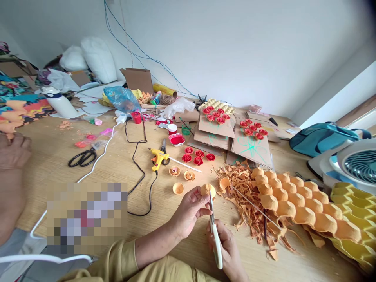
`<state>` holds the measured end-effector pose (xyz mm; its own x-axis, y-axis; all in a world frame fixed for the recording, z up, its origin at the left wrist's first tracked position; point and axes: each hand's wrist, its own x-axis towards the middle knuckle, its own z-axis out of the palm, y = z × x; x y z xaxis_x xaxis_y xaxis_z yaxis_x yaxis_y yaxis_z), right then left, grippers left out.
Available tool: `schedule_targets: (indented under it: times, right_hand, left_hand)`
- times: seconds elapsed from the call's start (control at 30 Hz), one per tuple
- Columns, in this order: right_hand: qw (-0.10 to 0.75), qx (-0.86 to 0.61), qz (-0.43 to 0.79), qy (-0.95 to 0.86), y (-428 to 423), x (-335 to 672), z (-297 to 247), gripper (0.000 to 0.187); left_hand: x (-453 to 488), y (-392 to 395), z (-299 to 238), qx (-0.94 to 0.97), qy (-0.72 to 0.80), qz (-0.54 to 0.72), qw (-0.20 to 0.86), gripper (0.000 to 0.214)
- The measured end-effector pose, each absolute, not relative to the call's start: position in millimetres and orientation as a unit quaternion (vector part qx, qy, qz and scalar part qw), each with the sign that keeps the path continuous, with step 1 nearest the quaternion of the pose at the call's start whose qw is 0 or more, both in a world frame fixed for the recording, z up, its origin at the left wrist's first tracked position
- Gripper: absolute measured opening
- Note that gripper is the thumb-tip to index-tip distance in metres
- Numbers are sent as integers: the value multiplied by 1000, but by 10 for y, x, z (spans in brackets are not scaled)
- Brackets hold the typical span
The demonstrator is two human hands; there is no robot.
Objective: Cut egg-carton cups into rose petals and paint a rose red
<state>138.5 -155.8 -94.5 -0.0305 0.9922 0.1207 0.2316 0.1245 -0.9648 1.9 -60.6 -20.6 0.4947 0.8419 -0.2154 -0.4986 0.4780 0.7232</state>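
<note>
My left hand (189, 209) is closed around an orange egg-carton cup (207, 190), held just above the wooden table (123, 164). My right hand (227, 250) grips white-handled scissors (215, 233) whose blades point up into the cup. Two unpainted carton rosettes (182, 173) and a small cut cup (178, 188) lie just beyond my left hand. A yellow glue gun (159, 157) rests behind them, beside several red painted roses (198, 156).
Orange egg trays (305, 211) and a heap of cut scraps (243, 196) lie to the right. Cardboard sheets with red roses (232, 129), a bowl of red paint (176, 139), black scissors (83, 158), a fan (355, 162). Another person's hand (13, 150) rests at the left edge.
</note>
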Motion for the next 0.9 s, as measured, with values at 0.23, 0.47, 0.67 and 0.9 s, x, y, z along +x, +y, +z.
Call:
schedule_targets:
  times: [0.23, 0.47, 0.67, 0.9]
  right_hand:
    - [460, -534, 380, -599, -1552, 1376, -942, 32]
    - [438, -539, 355, -626, -1568, 1363, -910, 29]
    - [438, -537, 340, -636, -1570, 1376, -878, 30]
    - [443, -537, 341, -631, -1566, 1376, -877, 33]
  left_hand:
    - [45, -611, -156, 333, 322, 418, 781, 43]
    - [56, -649, -122, 380, 343, 440, 738, 37]
    - [62, -656, -158, 419, 319, 447, 723, 29]
    - [84, -657, -187, 421, 332, 456, 710, 32]
